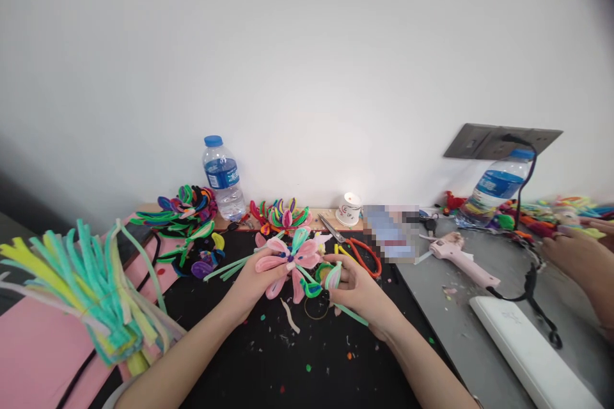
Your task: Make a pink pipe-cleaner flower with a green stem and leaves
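Head view shows me a pink flower in the middle of the work, raised over a black mat, face up, one pale green petal at its far edge. The left hand is at the flower's left side, fingers drawn in on it, most of them hidden behind the petals; pale green stems stick out to the flower's left, beyond that hand. The right hand is just right of the flower, its thumb and fingers curled nearly together round a small green-and-white bloom. So the flower lies between the two hands, with the bloom close at its right; whether the two pieces touch, I cannot tell.

Just right of the flower and a little beyond it lie scissors with orange handles, blades pointing away from the person. Farther beyond the flower, near the wall, stands a cup, and a colourful heap of petals lies straight behind. A bottle stands upright beyond the flower to the left. Left of the flower and nearer the person is a thick bundle of fuzzy sticks. Well to the flower's right are a pink glue gun, a white case and, farthest out, a co-worker's hand among bright scraps.
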